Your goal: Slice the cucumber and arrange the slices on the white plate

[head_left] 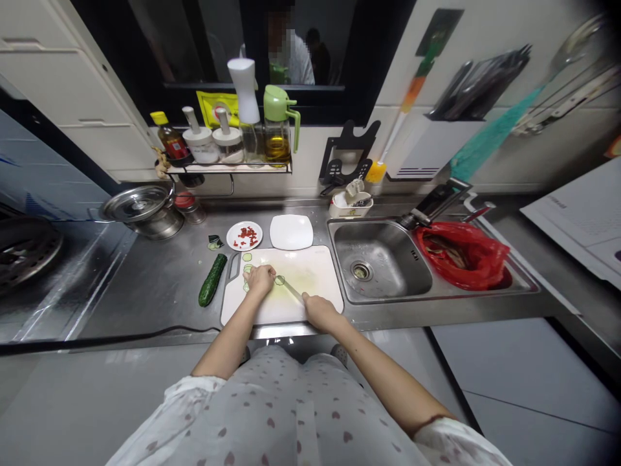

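Looking down over our heart-printed garment, we have our right hand closed around the handle of a kitchen knife, its blade angled across the white cutting board. A cucumber slice lies at the blade near its tip. Our left hand curls over the board's left side, beside more slices; we cannot tell whether its fingers pinch anything. Left of the board, a dark green cucumber rests on the steel counter; to the right is the sink, with a red plastic bag beside its basin. Past the board's far edge sit a round plate of chopped red pieces and a white squarish plate. Farther back, a wall rack carries a green-topped oil bottle and two seasoning jars, below a dark window.
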Available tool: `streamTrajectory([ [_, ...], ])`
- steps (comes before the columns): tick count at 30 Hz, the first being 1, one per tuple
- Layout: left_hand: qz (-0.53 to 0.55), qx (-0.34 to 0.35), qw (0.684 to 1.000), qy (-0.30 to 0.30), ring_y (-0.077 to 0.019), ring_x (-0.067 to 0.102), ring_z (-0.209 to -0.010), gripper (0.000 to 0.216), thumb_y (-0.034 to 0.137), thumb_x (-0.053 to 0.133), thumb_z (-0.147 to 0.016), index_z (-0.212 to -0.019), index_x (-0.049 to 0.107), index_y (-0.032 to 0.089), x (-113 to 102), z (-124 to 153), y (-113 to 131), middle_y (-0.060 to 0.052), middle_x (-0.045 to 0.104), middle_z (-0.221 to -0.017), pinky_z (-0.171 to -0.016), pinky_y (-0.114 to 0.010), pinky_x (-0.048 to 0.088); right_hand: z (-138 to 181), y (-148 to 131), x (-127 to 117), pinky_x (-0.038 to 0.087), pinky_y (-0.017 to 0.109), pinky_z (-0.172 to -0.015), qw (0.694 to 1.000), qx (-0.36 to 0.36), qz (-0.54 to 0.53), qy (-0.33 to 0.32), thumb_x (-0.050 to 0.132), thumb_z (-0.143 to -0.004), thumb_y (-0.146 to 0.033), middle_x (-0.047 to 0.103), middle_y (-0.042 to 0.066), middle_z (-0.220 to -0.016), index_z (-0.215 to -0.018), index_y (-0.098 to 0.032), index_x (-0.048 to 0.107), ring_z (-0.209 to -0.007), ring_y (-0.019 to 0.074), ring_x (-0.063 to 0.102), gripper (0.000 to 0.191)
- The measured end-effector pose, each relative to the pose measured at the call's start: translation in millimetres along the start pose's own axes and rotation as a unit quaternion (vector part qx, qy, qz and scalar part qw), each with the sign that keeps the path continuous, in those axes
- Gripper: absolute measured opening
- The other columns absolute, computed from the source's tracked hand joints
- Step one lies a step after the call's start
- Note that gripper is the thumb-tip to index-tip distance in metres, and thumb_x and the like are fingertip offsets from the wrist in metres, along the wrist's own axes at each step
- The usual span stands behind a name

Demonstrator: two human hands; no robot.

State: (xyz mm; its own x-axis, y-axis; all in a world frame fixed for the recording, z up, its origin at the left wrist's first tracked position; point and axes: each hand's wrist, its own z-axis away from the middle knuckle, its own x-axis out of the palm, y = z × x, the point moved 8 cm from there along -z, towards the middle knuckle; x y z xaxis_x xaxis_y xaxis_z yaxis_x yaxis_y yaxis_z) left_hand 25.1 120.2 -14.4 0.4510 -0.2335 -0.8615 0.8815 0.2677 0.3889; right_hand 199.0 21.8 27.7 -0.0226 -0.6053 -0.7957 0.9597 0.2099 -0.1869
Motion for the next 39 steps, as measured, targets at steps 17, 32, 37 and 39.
streamTrajectory([
  [17,0.004,0.002,1.0,0.007,-0.0302,0.052,-0.111,0.013,0.027,0.058,-0.078,-0.082,0.071,0.03,0.5,-1.1,-1.6,-0.002,0.074,-0.097,-0.092,-0.046,0.028,14.6,11.5,10.9,0.045,0.032,-0.073,1.0,0.014,0.001,-0.011,0.041,-0.087,-0.01,0.068,0.018,-0.105,-0.118,-0.014,0.05,-0.099,0.0272,0.066,0.033],
  [32,-0.005,-0.007,1.0,-0.001,-0.029,0.052,-0.111,0.013,0.028,0.058,-0.08,-0.082,0.071,0.03,-0.4,-0.6,-1.2,-0.002,0.074,-0.099,-0.091,-0.044,0.028,-0.9,-0.9,-1.2,0.047,0.032,-0.075,1.0,0.006,0.003,-0.003,0.039,-0.087,-0.008,0.068,0.018,-0.104,-0.12,-0.014,0.05,-0.101,0.0256,0.066,0.035],
  [37,-0.008,-0.004,1.0,-0.002,-0.0292,0.052,-0.111,0.012,0.028,0.059,-0.08,-0.083,0.07,0.029,-1.8,0.7,0.2,-0.003,0.074,-0.101,-0.091,-0.045,0.028,-1.4,-2.6,-8.8,0.048,0.033,-0.078,0.999,-0.002,0.034,-0.005,0.038,-0.087,-0.007,0.068,0.02,-0.107,-0.122,-0.013,0.051,-0.104,0.0268,0.065,0.037],
  [39,-0.01,-0.003,1.0,-0.004,-0.0299,0.051,-0.112,0.012,0.029,0.059,-0.081,-0.083,0.07,0.029,-2.3,1.5,0.8,-0.004,0.074,-0.101,-0.091,-0.044,0.028,-3.1,-2.1,-12.0,0.049,0.035,-0.079,0.999,-0.007,0.043,-0.006,0.038,-0.088,-0.007,0.068,0.02,-0.108,-0.122,-0.013,0.052,-0.104,0.0273,0.066,0.037],
])
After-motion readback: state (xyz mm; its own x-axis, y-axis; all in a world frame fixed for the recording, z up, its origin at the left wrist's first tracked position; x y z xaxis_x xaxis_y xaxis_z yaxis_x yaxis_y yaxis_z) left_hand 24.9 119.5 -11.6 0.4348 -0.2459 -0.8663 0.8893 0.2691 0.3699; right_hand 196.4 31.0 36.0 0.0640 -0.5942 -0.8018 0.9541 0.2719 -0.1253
